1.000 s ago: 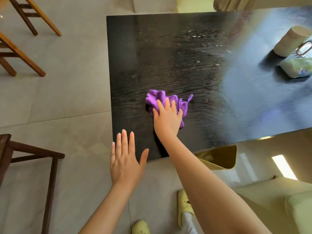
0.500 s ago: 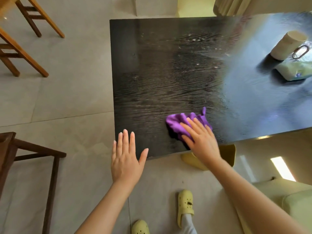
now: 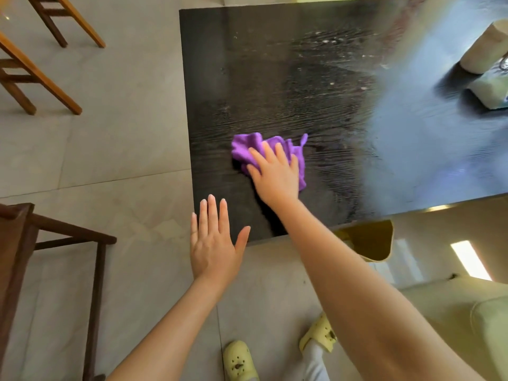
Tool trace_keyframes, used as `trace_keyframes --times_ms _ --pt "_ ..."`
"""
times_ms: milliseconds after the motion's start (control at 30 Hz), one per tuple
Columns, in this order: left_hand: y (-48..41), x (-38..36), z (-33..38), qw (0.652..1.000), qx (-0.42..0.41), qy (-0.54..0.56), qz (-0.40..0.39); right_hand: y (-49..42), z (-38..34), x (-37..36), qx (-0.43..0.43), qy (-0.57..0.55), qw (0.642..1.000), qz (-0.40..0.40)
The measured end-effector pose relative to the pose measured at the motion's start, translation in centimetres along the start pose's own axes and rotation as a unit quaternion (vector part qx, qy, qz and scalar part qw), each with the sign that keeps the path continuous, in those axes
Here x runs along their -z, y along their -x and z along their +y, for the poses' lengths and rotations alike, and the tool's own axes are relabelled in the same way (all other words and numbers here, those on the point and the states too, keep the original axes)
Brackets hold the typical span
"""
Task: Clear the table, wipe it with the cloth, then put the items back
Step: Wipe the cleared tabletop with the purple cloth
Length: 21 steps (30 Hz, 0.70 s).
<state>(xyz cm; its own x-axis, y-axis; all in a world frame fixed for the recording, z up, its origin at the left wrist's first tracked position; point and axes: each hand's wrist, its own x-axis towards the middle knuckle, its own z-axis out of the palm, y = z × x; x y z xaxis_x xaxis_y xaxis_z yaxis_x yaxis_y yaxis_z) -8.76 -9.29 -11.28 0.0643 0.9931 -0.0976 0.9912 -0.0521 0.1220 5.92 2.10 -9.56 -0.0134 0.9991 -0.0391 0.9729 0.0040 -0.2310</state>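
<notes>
Purple cleaning cloth (image 3: pixel 270 152) now lies left of where it was half a second ago, back toward the table's near-left part, away from the near edge. Right hand (image 3: pixel 275 177) has swept left with it and lies flat on top, fingers (image 3: pixel 268 156) spread and pressing down; bunched cloth shows beyond the fingertips and to the right of the hand. Left hand (image 3: pixel 213 243) is unchanged: flat, fingers together, thumb out, holding nothing, at the near-left corner of the black wood-grain table (image 3: pixel 275 78). Cream cup (image 3: pixel 483 50) lies on its side at the far right, partly cut off by the frame; contents cannot be seen. Pale green packet (image 3: pixel 492 92) rests just beside it. Yellow bin (image 3: pixel 371 240) sits below the near edge; contents unclear.
</notes>
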Motion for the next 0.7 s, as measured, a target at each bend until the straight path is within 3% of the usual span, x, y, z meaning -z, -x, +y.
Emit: trace_keyframes --times_ms 133,267,467,533,600,700 --pt "0.0 0.5 -0.3 0.993 0.006 0.117 0.028 4.2 -1.1 -0.3 0.082 -0.041 0.995 -0.025" --pt "-0.7 2.8 -0.3 0.911 0.103 0.4 0.005 8.2 -1.4 -0.3 0.114 -0.054 0.991 -0.042" --pt "-2.3 4.8 0.8 0.937 0.114 0.328 0.041 11.9 -1.7 0.3 0.123 -0.097 0.983 -0.091" --pt "-2.8 5.1 1.3 0.93 0.12 0.349 0.009 12.3 -1.1 1.1 0.13 -0.124 0.977 -0.111" --pt "-3.2 5.4 1.8 0.918 0.145 0.369 -0.031 12.6 0.0 1.6 0.143 -0.126 0.979 -0.077" --pt "-3.3 5.9 2.7 0.894 0.184 0.395 -0.103 12.8 2.3 2.4 0.084 -0.123 0.987 -0.055"
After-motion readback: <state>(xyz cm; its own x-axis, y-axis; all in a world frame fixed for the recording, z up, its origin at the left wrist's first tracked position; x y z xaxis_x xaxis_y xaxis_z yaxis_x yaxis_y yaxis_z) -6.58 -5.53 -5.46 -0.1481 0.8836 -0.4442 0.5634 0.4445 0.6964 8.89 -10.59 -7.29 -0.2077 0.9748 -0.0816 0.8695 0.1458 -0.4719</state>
